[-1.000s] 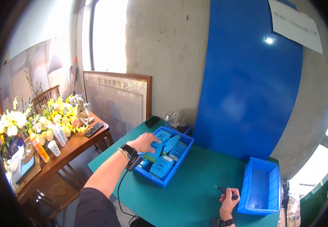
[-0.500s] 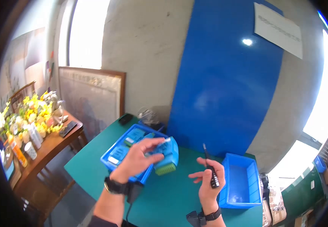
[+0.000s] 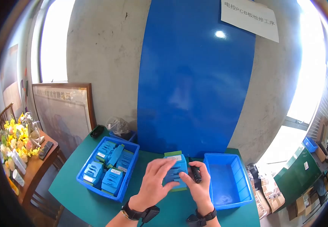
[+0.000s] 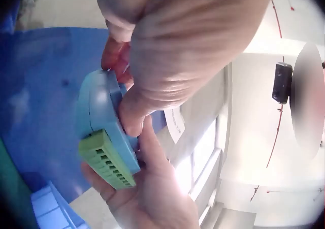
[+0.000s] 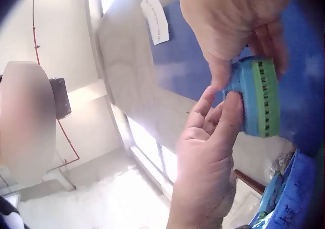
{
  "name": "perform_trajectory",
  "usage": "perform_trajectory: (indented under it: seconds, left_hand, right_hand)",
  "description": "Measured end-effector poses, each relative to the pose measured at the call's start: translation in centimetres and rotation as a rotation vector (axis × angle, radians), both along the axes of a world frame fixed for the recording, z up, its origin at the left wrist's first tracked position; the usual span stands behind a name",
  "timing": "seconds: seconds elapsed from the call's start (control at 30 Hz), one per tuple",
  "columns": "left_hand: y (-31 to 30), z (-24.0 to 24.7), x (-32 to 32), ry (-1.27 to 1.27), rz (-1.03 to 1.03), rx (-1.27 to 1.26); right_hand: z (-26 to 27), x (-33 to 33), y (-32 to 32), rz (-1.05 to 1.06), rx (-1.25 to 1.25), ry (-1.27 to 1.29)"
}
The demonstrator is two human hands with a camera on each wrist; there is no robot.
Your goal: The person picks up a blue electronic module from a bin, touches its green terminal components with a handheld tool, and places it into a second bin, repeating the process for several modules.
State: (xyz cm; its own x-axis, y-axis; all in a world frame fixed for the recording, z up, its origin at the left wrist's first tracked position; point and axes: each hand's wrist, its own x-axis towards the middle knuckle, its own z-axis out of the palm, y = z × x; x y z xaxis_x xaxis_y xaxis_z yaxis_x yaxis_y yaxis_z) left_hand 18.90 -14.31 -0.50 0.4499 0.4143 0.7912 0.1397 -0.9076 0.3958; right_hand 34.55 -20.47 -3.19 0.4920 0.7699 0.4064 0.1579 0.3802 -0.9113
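Observation:
In the head view my left hand (image 3: 154, 185) grips a blue plastic module (image 3: 176, 170) with green terminal strips at its ends and a white label. The module is held up over the table, between the two bins. My right hand (image 3: 201, 189) pinches the module's near right side with its thumb, while its curled fingers keep a black-handled screwdriver (image 3: 197, 174). The left wrist view shows fingers at both sides of the module, its green terminal strip (image 4: 107, 160) facing the camera. From the right wrist, the module (image 5: 246, 97) again appears between both hands.
At the left of the green table (image 3: 69, 178), a blue bin (image 3: 128, 181) holds several similar blue modules (image 3: 112, 179). Another blue bin (image 3: 230, 202) stands close to the right hand. Behind rises a blue panel (image 3: 194, 94); a bag of cables (image 3: 119, 126) lies at the back.
My left hand has lifted a module out of the left bin and brought it rightward. The right hand has come up to meet it, still holding the screwdriver. The head view has swung right.

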Motion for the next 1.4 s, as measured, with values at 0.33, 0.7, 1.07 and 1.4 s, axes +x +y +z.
perform_trajectory:
  seconds: [0.33, 0.7, 1.07, 1.4]
  left_hand:
    - [3.0, -1.4, -2.1, -0.062, -0.361, -0.969]
    - [4.2, -1.0, -3.5, -0.025, 0.034, -0.194]
    - [2.9, 0.0, -3.0, -0.016, 0.029, -0.194]
    - [2.4, 0.0, -2.5, 0.008, 0.018, -0.15]
  right_hand:
    - [-0.3, -1.7, 0.2, 0.08, 0.053, -0.038]
    - [3.0, -2.6, -3.6, 0.082, 0.325, 0.055]
    - [2.1, -2.7, -3.6, -0.16, 0.475, -0.191]
    - [1.6, -3.2, -3.8, -0.22, 0.361, -0.42]
